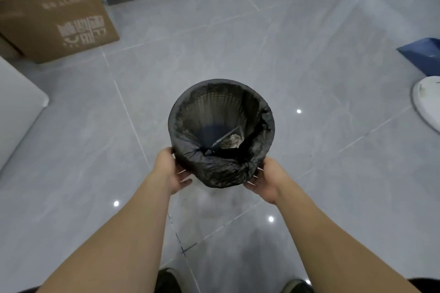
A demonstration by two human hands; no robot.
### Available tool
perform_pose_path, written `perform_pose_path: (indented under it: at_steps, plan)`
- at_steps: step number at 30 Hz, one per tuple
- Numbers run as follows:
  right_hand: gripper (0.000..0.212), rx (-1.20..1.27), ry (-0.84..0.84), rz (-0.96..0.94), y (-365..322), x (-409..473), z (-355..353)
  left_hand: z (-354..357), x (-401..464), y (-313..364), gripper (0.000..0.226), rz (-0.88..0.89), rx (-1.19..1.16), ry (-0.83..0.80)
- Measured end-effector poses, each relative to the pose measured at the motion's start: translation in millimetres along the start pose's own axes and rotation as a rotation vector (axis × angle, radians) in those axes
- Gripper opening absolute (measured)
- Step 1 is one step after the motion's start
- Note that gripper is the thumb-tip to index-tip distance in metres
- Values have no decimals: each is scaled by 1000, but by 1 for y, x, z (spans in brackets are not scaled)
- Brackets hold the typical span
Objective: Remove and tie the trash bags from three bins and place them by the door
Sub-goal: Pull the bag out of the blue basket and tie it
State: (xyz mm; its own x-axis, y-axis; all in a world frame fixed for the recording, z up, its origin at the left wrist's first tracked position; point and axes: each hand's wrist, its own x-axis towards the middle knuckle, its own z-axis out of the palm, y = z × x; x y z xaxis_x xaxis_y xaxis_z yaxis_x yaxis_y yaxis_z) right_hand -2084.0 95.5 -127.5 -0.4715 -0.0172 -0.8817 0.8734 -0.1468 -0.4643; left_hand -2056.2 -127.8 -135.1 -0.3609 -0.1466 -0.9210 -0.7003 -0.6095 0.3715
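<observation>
Gripping opposite sides of a small round mesh bin (pixel 214 112) lined with a black plastic trash bag (pixel 221 171), the left hand (pixel 170 169) and right hand (pixel 267 179) held it above the grey tiled floor (pixel 309 54).

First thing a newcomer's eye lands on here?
The round bin at centre frame, lined with a black trash bag folded over its rim, with a little rubbish at the bottom. The left hand and right hand grip its near sides, bare forearms running in from the bottom edge. Next, the cardboard box on the grey tiled floor, upper left.
</observation>
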Motion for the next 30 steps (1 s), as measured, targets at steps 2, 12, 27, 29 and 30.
perform_pose_path:
  at_steps: [2,12,27,29,30]
  plan:
    - [21,40,5,-14,2,-4,3,1,-7,1,26,10,19,-38]
    - [25,127,190,-49,6,-25,7,-23,-20,15,12,-47,131,-34]
    - [25,426,-66,-62,-6,-72,23,17,-43,-24,52,-217,-126,-102]
    - [22,432,-110,-80,-12,-77,23,13,-41,-15,34,-195,-126,-31]
    - [22,432,-125,-82,-15,-78,23,11,-43,-9,25,-195,-111,-12]
